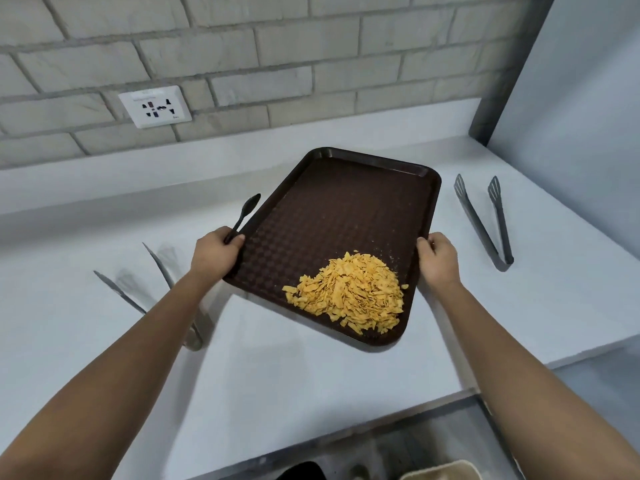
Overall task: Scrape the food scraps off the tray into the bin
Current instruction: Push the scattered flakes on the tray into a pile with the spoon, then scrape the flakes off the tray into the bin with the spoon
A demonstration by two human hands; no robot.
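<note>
Tray [349, 216] of brown plastic sits over the white counter [311, 375], its near right corner heaped with yellow food scraps [349, 292]. My left hand [214, 252] curls round its left edge along with a black plastic knife [244, 214]; my right hand [438, 259] grips the right edge. Grey tongs [485, 220] lie right of it.

1. A kitchen or canteen prep area: a white counter [311, 368] runs below a grey brick-tiled wall [242, 46].
2. Tongs [485, 220] lie at right, a wall socket [154, 107] sits upper left.
</note>
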